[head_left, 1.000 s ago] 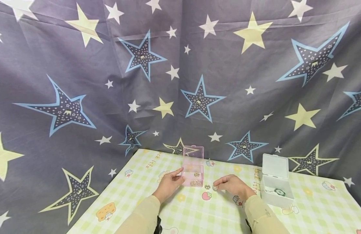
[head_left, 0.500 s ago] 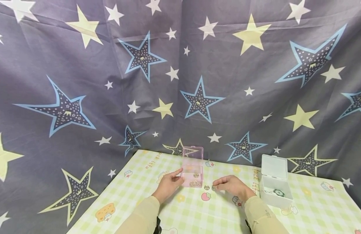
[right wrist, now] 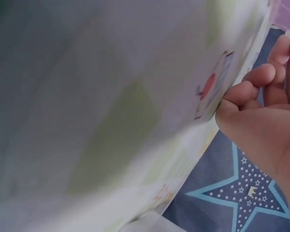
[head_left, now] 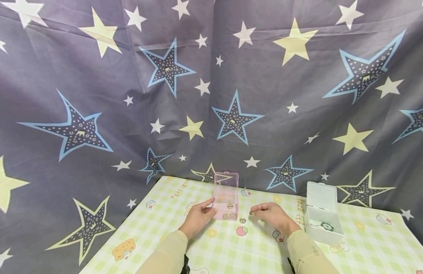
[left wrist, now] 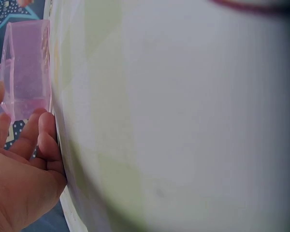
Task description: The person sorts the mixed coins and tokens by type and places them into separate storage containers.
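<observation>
A pink see-through plastic box (head_left: 226, 199) stands on the cloth with its hinged lid (head_left: 226, 183) raised. Several small round gold-toned pieces (head_left: 229, 216) show through its walls. My left hand (head_left: 197, 219) holds the box at its left end, thumb and fingertips at the wall; the left wrist view has those fingers (left wrist: 47, 130) right at the pink plastic. Between thumb and forefinger my right hand (head_left: 274, 217) pinches one small gold-toned piece (head_left: 251, 213), mostly covered by the fingertips. Another round gold-toned piece (head_left: 242, 220) lies on the cloth just right of the box's front corner.
To the right stands a white box (head_left: 323, 224), lid up, with a dark green ring-shaped item (head_left: 327, 227) and other small things inside. A green checked tablecloth (head_left: 239, 251) covers the table. Behind it hangs a grey star-patterned curtain (head_left: 197, 106).
My right hand has lifted its small piece a little off the cloth, away from the piece still lying there. The left hand and the pink box have kept their places.
</observation>
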